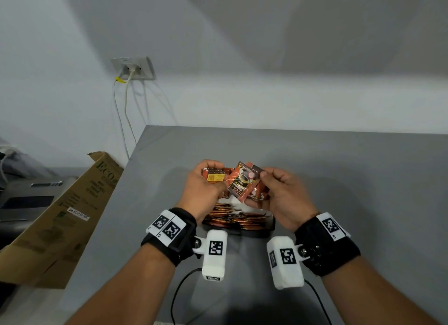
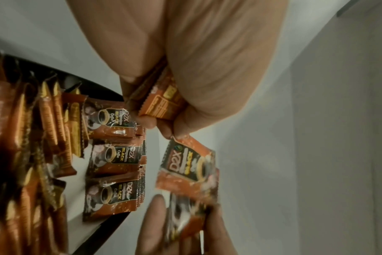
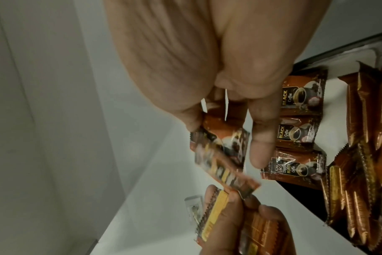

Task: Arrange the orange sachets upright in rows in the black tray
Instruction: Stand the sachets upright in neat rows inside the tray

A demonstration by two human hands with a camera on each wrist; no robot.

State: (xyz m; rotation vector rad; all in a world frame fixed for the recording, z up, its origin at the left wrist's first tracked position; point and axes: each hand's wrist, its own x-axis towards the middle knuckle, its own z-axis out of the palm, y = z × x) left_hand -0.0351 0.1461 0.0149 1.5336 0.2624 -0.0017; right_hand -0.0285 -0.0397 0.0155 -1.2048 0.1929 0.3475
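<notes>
1. We judge the step in hand to be sorting loose sachets above the black tray (image 1: pixel 263 230) before another one goes in; our left hand (image 1: pixel 202 191) grips a small stack of orange sachets (image 1: pixel 214 176) with fingers curled round it, and our right hand (image 1: pixel 282 196) pinches a few sachets (image 1: pixel 242 184) between thumb and fingers, printed face toward us.

2. The tray sits on the grey table (image 1: pixel 339 179) just under both hands; three fronts of standing orange sachets (image 2: pixel 111 155) show side by side at its far end, more packed behind them.

3. The next move, as we judge it, calls for turning one sachet upright, lowering it behind or beside a standing front, and letting go without tipping the thin neighbours.

4. Counted: two hands, one tray, three visible fronts; the left stack's number we cannot tell, and the right hand holds at least two; the long brown stick packs (image 3: pixel 360 155) filling the near part of the tray are too many and too overlapped to count.
</notes>
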